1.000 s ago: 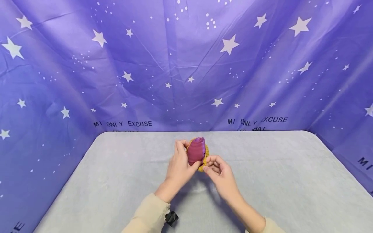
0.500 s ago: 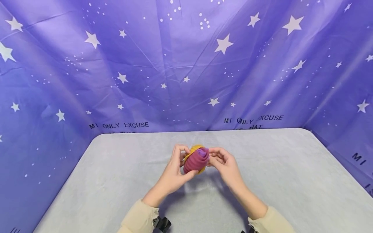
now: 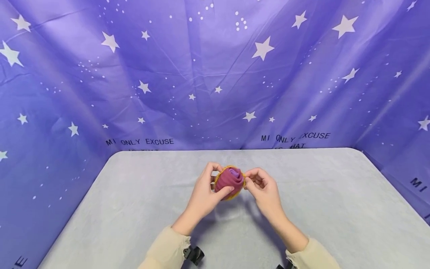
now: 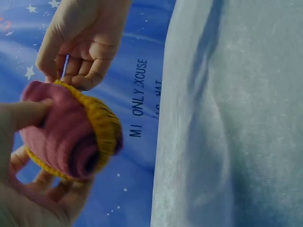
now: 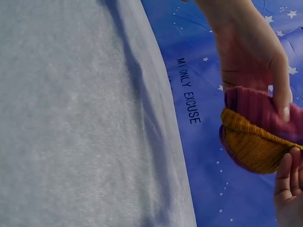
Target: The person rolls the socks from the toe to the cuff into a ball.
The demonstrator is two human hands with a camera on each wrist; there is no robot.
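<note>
A rolled-up knitted sock bundle (image 3: 223,182), maroon with a purple spiral end, is held up over the table between both hands. Its mustard ribbed cuff (image 4: 100,124) wraps round the roll like a rim; in the right wrist view the stretched mustard knit (image 5: 251,147) covers one side. My left hand (image 3: 201,196) grips the bundle from the left, thumb pressed on the maroon face and fingers behind it. From the right, my right hand (image 3: 267,192) pinches the cuff's edge between thumb and forefinger, its other fingers curled.
A pale grey cloth covers the table (image 3: 141,194). Behind it hangs a purple curtain (image 3: 208,56) with white stars and black lettering. Black wrist mounts (image 3: 195,255) sit at the beige sleeves (image 3: 168,248).
My right hand has shifted from the bundle's lower edge up to its right side. The bundle has turned, its spiral end now facing upper right, and the mustard cuff circles more of it.
</note>
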